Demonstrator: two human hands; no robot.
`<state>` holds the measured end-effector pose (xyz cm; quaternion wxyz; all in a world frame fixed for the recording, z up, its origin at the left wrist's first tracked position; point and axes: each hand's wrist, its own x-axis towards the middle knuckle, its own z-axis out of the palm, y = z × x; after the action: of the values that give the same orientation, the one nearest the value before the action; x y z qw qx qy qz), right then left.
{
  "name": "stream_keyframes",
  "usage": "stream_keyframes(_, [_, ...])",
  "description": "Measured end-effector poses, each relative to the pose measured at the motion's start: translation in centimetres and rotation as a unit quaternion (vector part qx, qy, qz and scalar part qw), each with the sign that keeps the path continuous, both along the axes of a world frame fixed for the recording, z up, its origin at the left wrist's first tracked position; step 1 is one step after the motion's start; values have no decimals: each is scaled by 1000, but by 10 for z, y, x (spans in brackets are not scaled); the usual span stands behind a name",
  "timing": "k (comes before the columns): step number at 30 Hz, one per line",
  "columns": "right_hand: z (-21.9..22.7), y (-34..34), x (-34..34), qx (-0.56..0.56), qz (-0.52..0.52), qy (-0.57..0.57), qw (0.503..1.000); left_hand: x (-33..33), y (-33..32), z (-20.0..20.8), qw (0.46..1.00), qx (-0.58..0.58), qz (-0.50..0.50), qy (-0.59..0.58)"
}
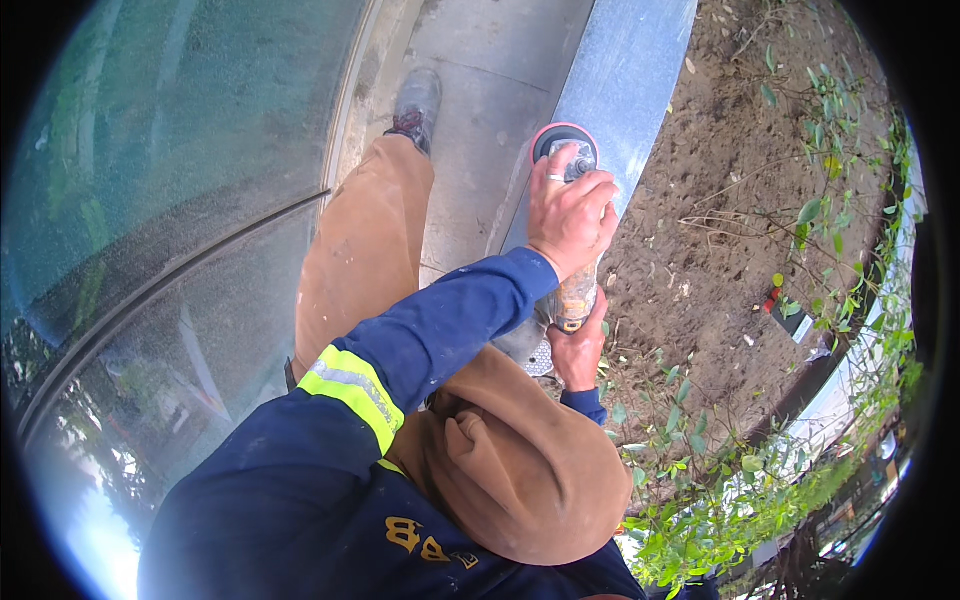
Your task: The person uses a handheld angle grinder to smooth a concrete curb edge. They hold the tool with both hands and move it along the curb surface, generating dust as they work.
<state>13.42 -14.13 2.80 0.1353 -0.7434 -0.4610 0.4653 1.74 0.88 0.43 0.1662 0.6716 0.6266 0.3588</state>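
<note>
An angle grinder with a yellow-and-black body reaches across the smooth grey-blue top of a long ledge. Its round disc, dark with a red rim, lies against that surface; from here I cannot tell whether it spins. My left hand is closed over the front of the grinder, just behind the disc, with a ring on one finger. Lower down, my right hand grips the rear of the body from the outer side, and its fingers are partly hidden.
Large glass panes in a dark frame stand on the left. A paved strip runs between glass and ledge, where my boot stands. Right of the ledge lies bare soil with leafy plants and a small red-and-dark object.
</note>
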Motion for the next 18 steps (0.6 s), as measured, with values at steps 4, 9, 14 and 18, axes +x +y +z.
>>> stream_keyframes(4, [-3, 12, 1, 13, -4, 5, 1000, 3, 14, -3, 1000, 12, 4, -1])
stream_keyframes(9, [-7, 24, -6, 22, 22, 48, 998, -20, 19, -7, 1000, 6, 21, 7])
stream_keyframes(14, [-4, 7, -10, 24, 10, 37, 999, -19, 6, 2, 1000, -4, 17, 7])
stream_keyframes(18, [5, 4, 1, -23, -34, -12, 999, 9, 11, 4, 998, -11, -48, 34])
